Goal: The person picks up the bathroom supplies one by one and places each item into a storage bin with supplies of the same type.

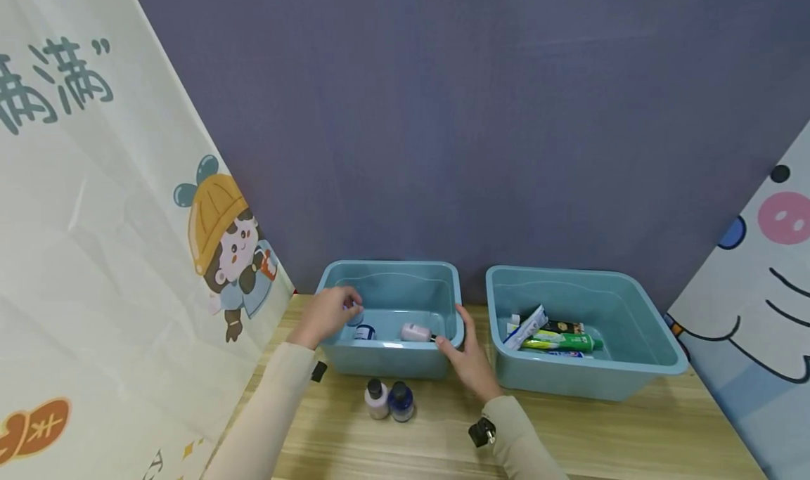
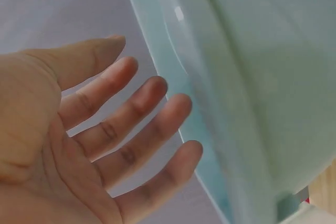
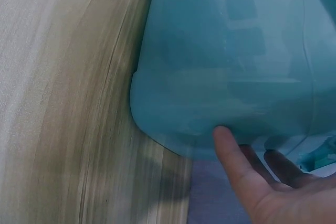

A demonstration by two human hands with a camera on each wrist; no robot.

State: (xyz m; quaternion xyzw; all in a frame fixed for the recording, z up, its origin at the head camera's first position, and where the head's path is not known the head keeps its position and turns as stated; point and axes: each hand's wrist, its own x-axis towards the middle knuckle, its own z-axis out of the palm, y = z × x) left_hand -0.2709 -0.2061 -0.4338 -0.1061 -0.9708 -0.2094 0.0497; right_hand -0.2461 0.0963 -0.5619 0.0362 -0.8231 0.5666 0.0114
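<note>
My left hand (image 1: 329, 315) is at the left end of the left blue bin (image 1: 395, 357). In the left wrist view its fingers (image 2: 142, 100) are spread and loosely bent beside the bin's rim, holding nothing. My right hand (image 1: 468, 357) is at the bin's right front corner, and one finger (image 3: 236, 163) touches the outer wall in the right wrist view. Inside lie a pale pink bottle (image 1: 415, 332) with a dark cap and a dark blue labelled container (image 1: 365, 332). In front stand a pale pink bottle (image 1: 377, 401) and a dark blue bottle (image 1: 401, 403), both black-capped.
A second blue bin (image 1: 569, 381) stands to the right, holding several tubes, among them a green tube (image 1: 563, 341) and a white-and-blue tube (image 1: 527, 327). Both bins stand on a wooden table (image 1: 443, 445) against a grey-purple backdrop (image 1: 443, 128). Printed sheets hang at both sides.
</note>
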